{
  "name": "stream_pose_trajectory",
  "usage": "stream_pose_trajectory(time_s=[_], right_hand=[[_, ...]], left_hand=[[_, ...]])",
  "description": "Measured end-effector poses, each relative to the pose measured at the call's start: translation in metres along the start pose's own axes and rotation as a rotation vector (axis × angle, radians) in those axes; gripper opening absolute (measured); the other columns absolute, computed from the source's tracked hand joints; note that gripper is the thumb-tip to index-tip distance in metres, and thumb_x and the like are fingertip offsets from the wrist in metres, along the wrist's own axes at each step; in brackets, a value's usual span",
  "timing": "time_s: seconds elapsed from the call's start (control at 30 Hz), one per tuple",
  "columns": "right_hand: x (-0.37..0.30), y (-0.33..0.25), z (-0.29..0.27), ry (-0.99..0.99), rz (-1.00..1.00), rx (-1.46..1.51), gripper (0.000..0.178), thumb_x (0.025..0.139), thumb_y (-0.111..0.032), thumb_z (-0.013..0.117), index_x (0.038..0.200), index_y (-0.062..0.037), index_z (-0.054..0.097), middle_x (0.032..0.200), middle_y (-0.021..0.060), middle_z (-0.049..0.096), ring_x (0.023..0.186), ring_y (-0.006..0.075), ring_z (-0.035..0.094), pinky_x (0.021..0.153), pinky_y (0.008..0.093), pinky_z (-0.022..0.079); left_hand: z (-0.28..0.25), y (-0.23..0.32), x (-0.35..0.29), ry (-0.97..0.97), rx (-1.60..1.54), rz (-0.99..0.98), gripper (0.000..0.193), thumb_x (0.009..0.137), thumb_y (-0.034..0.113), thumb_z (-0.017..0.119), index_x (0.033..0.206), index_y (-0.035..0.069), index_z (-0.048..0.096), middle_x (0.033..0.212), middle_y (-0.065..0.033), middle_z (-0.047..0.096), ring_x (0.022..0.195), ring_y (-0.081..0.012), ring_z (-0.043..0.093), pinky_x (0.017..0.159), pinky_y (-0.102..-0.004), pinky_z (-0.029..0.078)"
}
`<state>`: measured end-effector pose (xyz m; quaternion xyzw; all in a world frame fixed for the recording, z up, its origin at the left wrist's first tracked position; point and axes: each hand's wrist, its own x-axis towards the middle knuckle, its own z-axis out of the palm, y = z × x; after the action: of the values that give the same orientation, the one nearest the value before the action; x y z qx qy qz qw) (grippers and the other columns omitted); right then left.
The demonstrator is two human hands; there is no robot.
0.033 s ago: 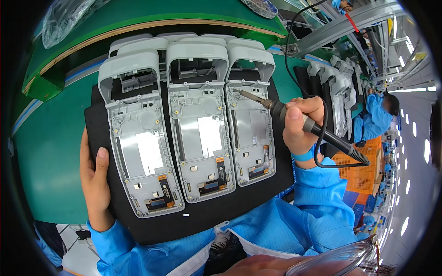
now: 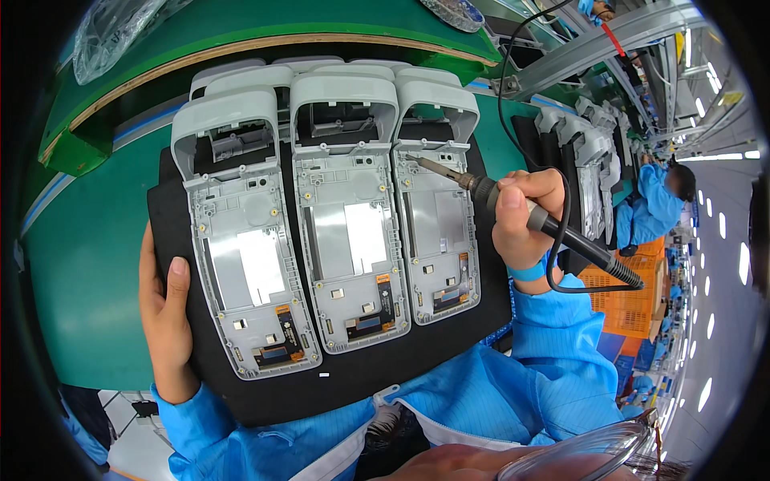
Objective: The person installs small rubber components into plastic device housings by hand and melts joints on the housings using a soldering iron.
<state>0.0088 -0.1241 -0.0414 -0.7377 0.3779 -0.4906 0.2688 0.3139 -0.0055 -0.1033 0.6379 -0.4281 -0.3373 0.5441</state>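
Three light-grey plastic housings lie in a row on a black foam board: the left housing [image 2: 228,280], the middle housing [image 2: 327,240] and the right housing [image 2: 437,204]. Each has an arched hood at its far end and a small orange-and-black flex circuit near its close end. My right hand [image 2: 525,212] is closed around a soldering iron [image 2: 573,240], whose tip touches or nearly touches the upper left part of the right housing. At the left, my left hand [image 2: 167,313] grips the edge of the black foam board [image 2: 265,401], thumb on top, other fingers along the side.
More grey hoods [image 2: 305,62] stand behind the row. A green shelf with a wooden edge [image 2: 281,38] runs across the back of the green bench [image 2: 88,297]. The iron's black cable [image 2: 499,96] loops past my right hand. Further right are grey parts [image 2: 589,152] and orange crates [image 2: 622,297].
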Motion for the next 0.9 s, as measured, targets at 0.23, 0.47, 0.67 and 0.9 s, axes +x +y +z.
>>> stream_pose_trajectory(time_s=[0.23,0.47,0.67,0.9], right_hand=[[0.000,0.002,-0.002,-0.063,-0.093,-0.023,0.016,0.080,-0.015,0.053,0.077,-0.0024,0.044,0.057,0.0023,0.043,0.050,0.0071,0.037,0.055,0.0230,0.035],[0.001,-0.020,-0.013,0.112,0.015,-0.078,0.035,0.083,-0.037,0.053,0.091,-0.0041,0.046,0.063,0.0037,0.046,0.050,0.0075,0.041,0.047,0.0200,0.034],[0.011,-0.046,-0.022,-0.085,0.181,0.322,0.048,0.087,-0.048,0.036,0.092,-0.0034,0.052,0.054,-0.0009,0.043,0.044,0.0045,0.036,0.041,0.0180,0.027],[0.025,-0.062,0.021,-0.154,0.284,0.087,0.018,0.081,-0.020,0.053,0.082,-0.0023,0.058,0.070,0.0023,0.055,0.056,0.0051,0.045,0.051,0.0191,0.037]], left_hand=[[-0.001,0.003,-0.002,-0.005,-0.101,-0.022,0.051,0.088,0.016,0.045,0.130,-0.006,0.026,0.128,-0.0170,0.037,0.117,-0.0215,0.038,0.098,-0.0295,0.027],[0.001,0.001,0.003,-0.016,-0.085,-0.008,0.052,0.087,0.016,0.046,0.129,-0.006,0.026,0.129,-0.0173,0.036,0.117,-0.0216,0.038,0.098,-0.0295,0.027],[-0.006,0.000,0.000,-0.003,0.001,0.048,0.054,0.087,0.020,0.048,0.128,-0.008,0.027,0.131,-0.0184,0.033,0.121,-0.0222,0.032,0.100,-0.0301,0.023],[-0.003,-0.008,0.001,-0.022,-0.170,0.020,0.052,0.086,0.017,0.050,0.127,-0.007,0.030,0.125,-0.0177,0.041,0.114,-0.0222,0.041,0.096,-0.0300,0.031]])
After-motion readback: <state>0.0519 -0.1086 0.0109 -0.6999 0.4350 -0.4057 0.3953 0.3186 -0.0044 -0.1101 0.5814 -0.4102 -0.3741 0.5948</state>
